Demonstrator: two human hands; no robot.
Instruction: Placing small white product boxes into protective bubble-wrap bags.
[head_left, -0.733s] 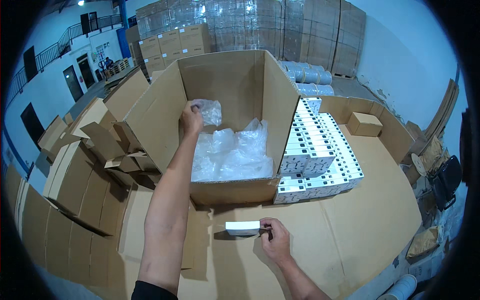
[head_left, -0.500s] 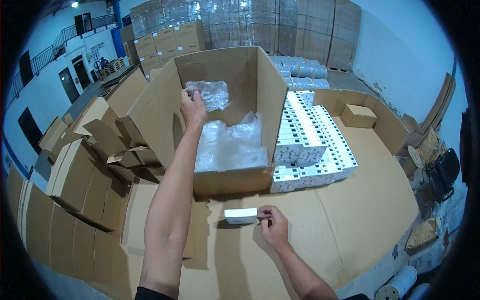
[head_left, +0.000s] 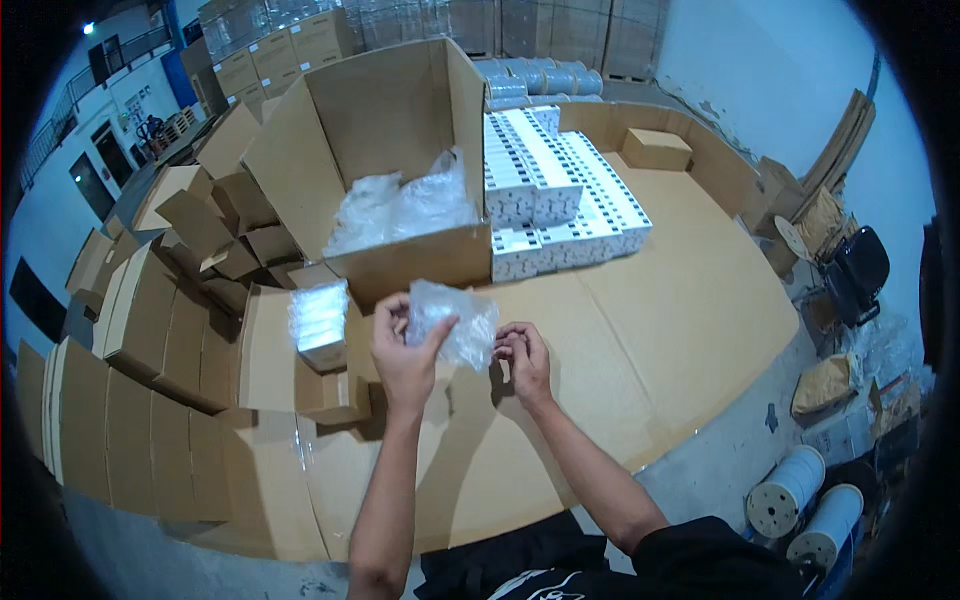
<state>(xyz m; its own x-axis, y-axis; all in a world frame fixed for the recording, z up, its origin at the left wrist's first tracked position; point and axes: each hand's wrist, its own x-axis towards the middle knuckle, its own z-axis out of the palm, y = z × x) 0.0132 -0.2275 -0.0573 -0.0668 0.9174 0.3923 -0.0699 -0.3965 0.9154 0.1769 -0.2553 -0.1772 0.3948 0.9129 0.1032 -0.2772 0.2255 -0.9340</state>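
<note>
My left hand (head_left: 405, 350) grips a clear plastic bag (head_left: 462, 325), crumpled and see-through, above the cardboard-covered table. Close against the bag's right edge is my right hand (head_left: 527, 362), its fingers curled in; what they hold, if anything, is hidden. The small white box seen earlier is not visible. Beyond my hands stands a large open carton (head_left: 410, 268) with a heap of clear plastic bags (head_left: 400, 212) inside. To the left, a small open carton (head_left: 335, 400) holds several plastic-wrapped white boxes (head_left: 322, 322) in a row.
Rows of small white boxes (head_left: 575, 240) are stacked right of the large carton. A closed brown box (head_left: 657, 150) sits at the table's far right. Folded cartons (head_left: 130, 390) line the left side. Cable spools (head_left: 788, 490) and a black chair (head_left: 858, 275) stand on the floor at right.
My left hand has brought the plastic bag out of the large carton and down beside my right hand. The white box no longer shows. The view has tilted downward.
</note>
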